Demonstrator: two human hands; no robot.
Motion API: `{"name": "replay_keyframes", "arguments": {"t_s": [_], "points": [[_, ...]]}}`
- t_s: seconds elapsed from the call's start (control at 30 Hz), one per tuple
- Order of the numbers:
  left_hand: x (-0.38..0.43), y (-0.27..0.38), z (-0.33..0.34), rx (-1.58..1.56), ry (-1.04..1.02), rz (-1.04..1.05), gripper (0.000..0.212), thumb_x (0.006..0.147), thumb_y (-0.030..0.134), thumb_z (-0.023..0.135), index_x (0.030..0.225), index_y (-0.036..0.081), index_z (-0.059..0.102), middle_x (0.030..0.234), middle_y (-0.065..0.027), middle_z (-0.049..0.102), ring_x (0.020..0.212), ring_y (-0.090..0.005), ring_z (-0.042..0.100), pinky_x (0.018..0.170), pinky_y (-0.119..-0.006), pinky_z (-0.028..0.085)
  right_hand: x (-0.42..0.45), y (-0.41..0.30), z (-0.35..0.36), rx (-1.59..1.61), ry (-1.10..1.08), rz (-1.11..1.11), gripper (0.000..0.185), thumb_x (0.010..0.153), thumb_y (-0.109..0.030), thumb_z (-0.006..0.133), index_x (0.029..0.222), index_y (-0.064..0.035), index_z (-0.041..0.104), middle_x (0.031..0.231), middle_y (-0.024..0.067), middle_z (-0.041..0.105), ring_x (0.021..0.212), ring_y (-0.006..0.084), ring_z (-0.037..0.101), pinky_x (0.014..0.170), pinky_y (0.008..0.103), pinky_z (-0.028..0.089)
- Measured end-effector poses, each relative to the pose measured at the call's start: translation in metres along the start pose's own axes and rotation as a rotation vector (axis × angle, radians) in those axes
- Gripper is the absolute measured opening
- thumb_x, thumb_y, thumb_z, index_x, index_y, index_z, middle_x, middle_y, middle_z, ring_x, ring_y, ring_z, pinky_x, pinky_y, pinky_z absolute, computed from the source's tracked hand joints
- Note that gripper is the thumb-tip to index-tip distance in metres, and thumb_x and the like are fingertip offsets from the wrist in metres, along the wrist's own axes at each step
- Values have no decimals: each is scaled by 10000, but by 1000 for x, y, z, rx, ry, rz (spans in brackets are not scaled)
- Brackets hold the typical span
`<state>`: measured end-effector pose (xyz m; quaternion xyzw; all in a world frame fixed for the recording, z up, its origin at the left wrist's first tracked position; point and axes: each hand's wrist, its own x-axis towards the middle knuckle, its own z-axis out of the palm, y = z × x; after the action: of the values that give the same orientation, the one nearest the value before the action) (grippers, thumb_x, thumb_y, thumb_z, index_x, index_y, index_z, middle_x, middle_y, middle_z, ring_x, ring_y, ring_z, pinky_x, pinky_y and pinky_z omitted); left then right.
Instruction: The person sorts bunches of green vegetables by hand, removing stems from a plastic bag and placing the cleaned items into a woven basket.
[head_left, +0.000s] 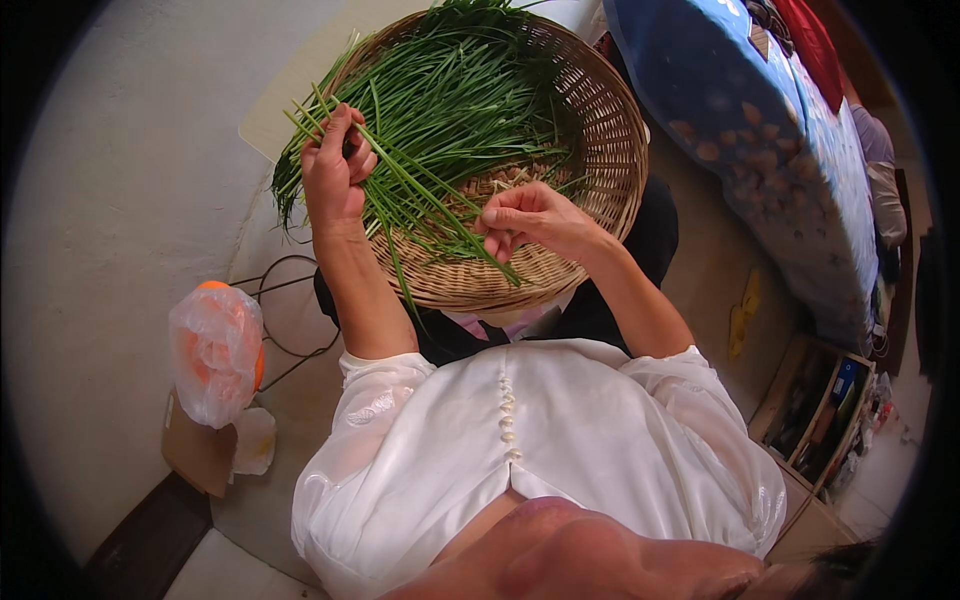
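A round wicker basket (611, 142) rests at my knees, with a big heap of long green leafy stalks (450, 97), like garlic chives, in its upper left part. Above the basket's left rim, my left hand (337, 161) grips a few stalks (412, 184) near their pale ends. These stalks slant down to the right, towards my right hand (536, 217). The thumb and forefinger of that hand are pinched together beside the stalks; whether a stalk is between them I cannot tell. Short loose bits lie on the basket's woven bottom.
An orange object in a clear plastic bag (217, 352) stands at the left by a thin metal frame (289, 300). Below it lies a piece of cardboard (196, 442). A blue patterned cloth (780, 165) hangs at the right, near yellow items (744, 315) and an open drawer or box (814, 405).
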<state>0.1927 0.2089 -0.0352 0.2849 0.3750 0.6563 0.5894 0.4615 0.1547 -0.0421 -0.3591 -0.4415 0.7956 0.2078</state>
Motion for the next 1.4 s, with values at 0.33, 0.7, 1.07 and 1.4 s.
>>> {"name": "replay_keyframes", "arguments": {"t_s": [0.33, 0.7, 1.07, 1.4], "points": [[3, -2, -4, -1, -5, 19, 217, 993, 209, 608, 863, 41, 652, 587, 64, 442, 408, -26, 249, 390, -233, 172, -22, -2, -6, -194, 75, 32, 288, 1001, -227, 587, 983, 49, 665, 792, 101, 709, 687, 136, 681, 667, 261, 569], [-6, -4, 11, 84, -52, 61, 249, 989, 246, 617, 865, 34, 660, 602, 36, 470, 410, -39, 273, 402, -249, 171, -5, -25, 9, -429, 401, -482, 220, 974, -107, 621, 1139, 35, 652, 953, 74, 712, 884, 100, 666, 773, 244, 555], [-16, -1, 24, 177, -140, 30, 317, 1010, 280, 588, 851, 16, 662, 557, 58, 432, 434, -27, 290, 409, -247, 188, 50, -40, 37, -418, 204, -380, 283, 957, -208, 676, 1083, 45, 669, 812, 2, 640, 724, 40, 562, 607, 217, 464], [-14, -1, 19, 147, -84, 93, 258, 997, 230, 601, 865, 25, 687, 568, 37, 476, 421, -39, 319, 397, -248, 209, 33, -47, 35, -595, 259, -323, 265, 963, -213, 599, 995, 36, 684, 724, 70, 672, 651, 96, 602, 598, 288, 498]]}}
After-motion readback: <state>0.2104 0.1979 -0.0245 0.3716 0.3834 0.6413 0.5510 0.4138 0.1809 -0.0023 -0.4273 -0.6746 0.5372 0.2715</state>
